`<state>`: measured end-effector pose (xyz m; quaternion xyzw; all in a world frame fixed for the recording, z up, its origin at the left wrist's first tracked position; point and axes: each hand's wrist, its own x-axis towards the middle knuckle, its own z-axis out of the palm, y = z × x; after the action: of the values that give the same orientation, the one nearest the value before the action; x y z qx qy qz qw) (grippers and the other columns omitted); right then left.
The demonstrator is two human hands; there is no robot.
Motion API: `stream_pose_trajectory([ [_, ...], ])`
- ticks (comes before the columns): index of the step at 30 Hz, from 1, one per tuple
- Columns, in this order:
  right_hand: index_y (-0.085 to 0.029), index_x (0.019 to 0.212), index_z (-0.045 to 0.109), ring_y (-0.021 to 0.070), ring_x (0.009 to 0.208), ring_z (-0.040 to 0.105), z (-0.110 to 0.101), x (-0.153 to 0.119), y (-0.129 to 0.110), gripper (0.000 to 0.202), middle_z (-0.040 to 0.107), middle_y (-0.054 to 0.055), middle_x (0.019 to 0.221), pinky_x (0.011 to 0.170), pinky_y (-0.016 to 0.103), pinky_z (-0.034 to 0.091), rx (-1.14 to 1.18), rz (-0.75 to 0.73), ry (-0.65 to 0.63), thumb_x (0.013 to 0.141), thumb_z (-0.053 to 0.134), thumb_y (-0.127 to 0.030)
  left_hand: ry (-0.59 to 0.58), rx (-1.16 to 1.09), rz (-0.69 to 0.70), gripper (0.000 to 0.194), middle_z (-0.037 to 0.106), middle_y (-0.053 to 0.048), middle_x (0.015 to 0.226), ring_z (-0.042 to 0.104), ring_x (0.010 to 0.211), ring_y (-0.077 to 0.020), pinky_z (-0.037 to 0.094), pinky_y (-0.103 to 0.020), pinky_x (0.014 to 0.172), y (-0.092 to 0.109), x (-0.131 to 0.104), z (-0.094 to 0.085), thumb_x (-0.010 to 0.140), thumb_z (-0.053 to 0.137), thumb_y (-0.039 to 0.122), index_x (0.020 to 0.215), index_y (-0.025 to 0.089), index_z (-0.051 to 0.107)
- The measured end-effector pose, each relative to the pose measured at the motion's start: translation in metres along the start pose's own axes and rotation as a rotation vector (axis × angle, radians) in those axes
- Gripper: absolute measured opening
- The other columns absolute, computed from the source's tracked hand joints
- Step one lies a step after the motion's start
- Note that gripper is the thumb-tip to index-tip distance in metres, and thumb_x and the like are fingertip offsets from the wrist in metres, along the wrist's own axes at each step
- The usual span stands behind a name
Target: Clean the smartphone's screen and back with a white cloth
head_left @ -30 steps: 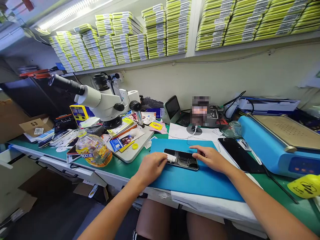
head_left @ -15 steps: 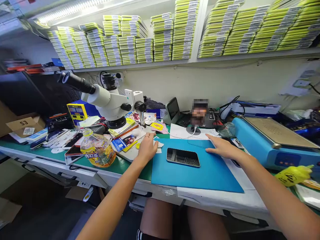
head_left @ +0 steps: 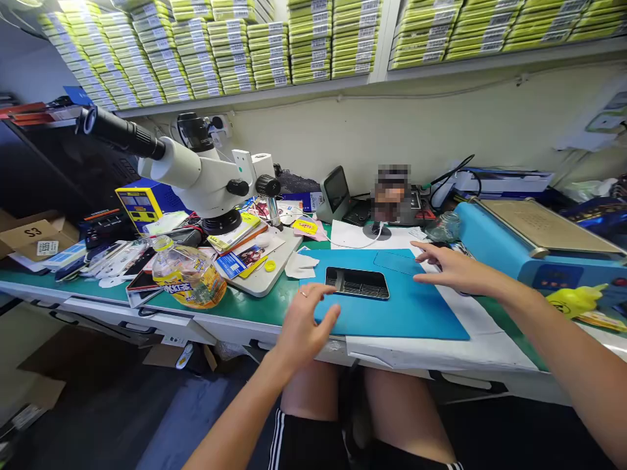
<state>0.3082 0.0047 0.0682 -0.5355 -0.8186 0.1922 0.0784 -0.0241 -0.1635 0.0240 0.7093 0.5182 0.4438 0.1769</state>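
Observation:
A smartphone (head_left: 357, 283) with a dark, reflective screen lies face up on a blue mat (head_left: 411, 316). My left hand (head_left: 308, 320), with a ring on one finger, hovers at the phone's near left side, fingers apart and holding nothing. Over the mat's right edge, my right hand (head_left: 448, 267) is held with its fingers spread and nothing in them. Just left of its fingertips, a clear thin rectangular sheet (head_left: 396, 263) rests on the back of the mat. A torn white paper piece (head_left: 301, 264) lies beyond my left hand.
A microscope (head_left: 210, 176) stands at the back left, behind a drink bottle (head_left: 189, 274). To the right sit a blue machine with a flat plate (head_left: 533, 241) and a yellow bottle (head_left: 575, 300). Stacked yellow-green packs (head_left: 313, 42) fill the shelf above.
My left hand has drawn back from the white paper toward the phone's near left side. My right hand stays near the mat's right edge. The view has tilted down.

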Motion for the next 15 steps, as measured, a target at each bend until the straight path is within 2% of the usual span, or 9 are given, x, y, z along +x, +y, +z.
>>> stream_pose_trajectory([
  [2, -0.027, 0.155, 0.033, 0.0405, 0.124, 0.057, 0.008, -0.029, -0.014, 0.095, 0.065, 0.015, 0.134, 0.102, 0.055, 0.048, 0.244, -0.009, 0.053, 0.075, 0.071, -0.062, -0.036, -0.153, -0.061, 0.020, 0.066, -0.004, 0.109, 0.060, 0.098, -0.0218, 0.049, -0.035, 0.083, 0.013, -0.016, 0.009, 0.096, 0.058, 0.026, 0.116, 0.025, 0.061],
  [4, -0.033, 0.152, 0.034, 0.0382, 0.128, 0.055, 0.027, -0.055, -0.034, 0.092, 0.063, 0.013, 0.136, 0.106, 0.057, 0.044, 0.577, -0.094, 0.141, 0.074, 0.075, -0.059, -0.082, -0.281, -0.121, 0.025, 0.065, -0.004, 0.113, 0.060, 0.099, -0.0223, 0.048, -0.036, 0.085, 0.024, -0.025, 0.021, 0.095, 0.060, 0.029, 0.120, 0.026, 0.060],
  [7, -0.038, 0.149, 0.035, 0.0361, 0.127, 0.057, 0.066, -0.078, -0.067, 0.085, 0.062, 0.010, 0.137, 0.111, 0.060, 0.039, 1.043, -0.246, 0.217, 0.076, 0.071, -0.064, -0.151, -0.368, -0.158, 0.050, 0.061, -0.006, 0.126, 0.059, 0.103, -0.0241, 0.048, -0.039, 0.089, 0.037, -0.026, 0.039, 0.089, 0.070, 0.038, 0.135, 0.027, 0.053],
  [9, -0.041, 0.150, 0.033, 0.0348, 0.129, 0.056, 0.091, -0.085, -0.085, 0.086, 0.061, 0.009, 0.137, 0.113, 0.061, 0.035, 1.177, -0.284, 0.214, 0.076, 0.072, -0.063, -0.173, -0.383, -0.152, 0.066, 0.059, -0.007, 0.130, 0.059, 0.104, -0.0252, 0.049, -0.041, 0.091, 0.043, -0.022, 0.048, 0.083, 0.077, 0.044, 0.141, 0.027, 0.048],
  [11, -0.042, 0.153, 0.026, 0.0346, 0.130, 0.055, 0.108, -0.088, -0.095, 0.095, 0.060, 0.009, 0.136, 0.113, 0.061, 0.034, 1.234, -0.296, 0.209, 0.074, 0.074, -0.062, -0.164, -0.394, -0.139, 0.071, 0.059, -0.007, 0.128, 0.059, 0.104, -0.0251, 0.049, -0.040, 0.090, 0.045, -0.018, 0.052, 0.081, 0.079, 0.045, 0.143, 0.028, 0.048],
  [13, -0.042, 0.156, 0.016, 0.0339, 0.131, 0.054, 0.114, -0.091, -0.099, 0.103, 0.060, 0.009, 0.135, 0.114, 0.060, 0.033, 1.252, -0.308, 0.210, 0.074, 0.076, -0.059, -0.140, -0.390, -0.128, 0.067, 0.062, -0.006, 0.123, 0.060, 0.100, -0.0239, 0.050, -0.039, 0.087, 0.045, -0.016, 0.051, 0.082, 0.078, 0.044, 0.141, 0.028, 0.051],
  [15, -0.044, 0.157, 0.009, 0.0336, 0.133, 0.052, 0.112, -0.094, -0.096, 0.105, 0.059, 0.009, 0.137, 0.115, 0.061, 0.032, 1.255, -0.327, 0.196, 0.076, 0.075, -0.056, -0.122, -0.358, -0.095, 0.061, 0.065, -0.005, 0.115, 0.061, 0.096, -0.0230, 0.050, -0.038, 0.085, 0.041, -0.013, 0.046, 0.081, 0.079, 0.044, 0.134, 0.027, 0.056],
])
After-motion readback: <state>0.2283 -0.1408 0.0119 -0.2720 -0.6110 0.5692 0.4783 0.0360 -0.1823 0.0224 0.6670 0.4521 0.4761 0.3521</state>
